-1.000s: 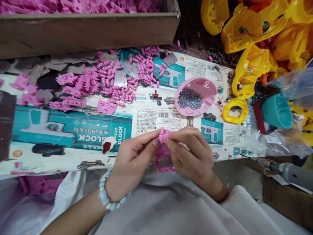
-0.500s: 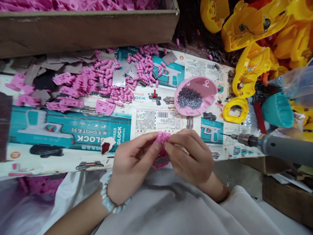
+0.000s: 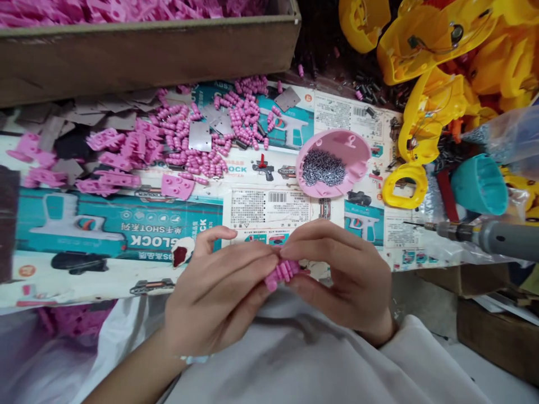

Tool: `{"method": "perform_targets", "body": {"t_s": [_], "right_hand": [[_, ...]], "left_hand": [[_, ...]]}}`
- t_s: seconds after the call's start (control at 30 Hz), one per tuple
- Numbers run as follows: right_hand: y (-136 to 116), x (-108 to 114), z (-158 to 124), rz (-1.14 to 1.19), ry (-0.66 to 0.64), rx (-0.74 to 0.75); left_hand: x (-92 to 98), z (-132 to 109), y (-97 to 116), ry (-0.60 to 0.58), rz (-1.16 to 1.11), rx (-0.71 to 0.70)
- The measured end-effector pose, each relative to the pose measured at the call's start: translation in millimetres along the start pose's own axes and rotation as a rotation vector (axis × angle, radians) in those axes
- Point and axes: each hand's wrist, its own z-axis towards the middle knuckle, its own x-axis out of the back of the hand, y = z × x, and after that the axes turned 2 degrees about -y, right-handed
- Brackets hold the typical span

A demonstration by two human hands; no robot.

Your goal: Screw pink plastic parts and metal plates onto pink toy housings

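left hand (image 3: 214, 297), right hand (image 3: 341, 280) pinch ribbed pink plastic (image 3: 282, 275).

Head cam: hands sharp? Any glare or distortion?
Head view: left hand, right hand and pink ribbed part look reasonably sharp, no obvious smear; soft, even light; glare only on the clear plastic bag; wide-angle bowing along the printed carton sheet.

Upside-down "GLOCK" (image 3: 158, 238) lettering runs across a printed cardboard sheet (image 3: 76, 224) on the bench, beside the mixed line "单手SHOT系列" (image 3: 113, 241). "BS高品质" (image 3: 154, 257) appears below it in smaller type. Higher up, a partly covered "LOCK" (image 3: 233, 168) can be made out. A white label (image 3: 265, 200) carries a barcode (image 3: 278, 197), its digits and fine print too small to read.
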Motion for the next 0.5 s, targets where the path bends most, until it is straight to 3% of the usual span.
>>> {"method": "perform_targets", "body": {"t_s": [0.1, 0.3, 0.5], "right_hand": [[-2.1, 1.9, 2.7, -0.046, -0.059, 0.032], [-1.3, 0.9, 2.5, -0.096, -0.047, 0.084], [-2.0, 5.8, 0.2, 0.041, -0.108, 0.033]], "left_hand": [[0.4, 2.5, 2.0, -0.026, 0.019, -0.012], [-3.8, 5.1, 2.4, -0.013, -0.054, 0.002], [-1.3, 5.5, 3.3, -0.047, -0.022, 0.073]]}}
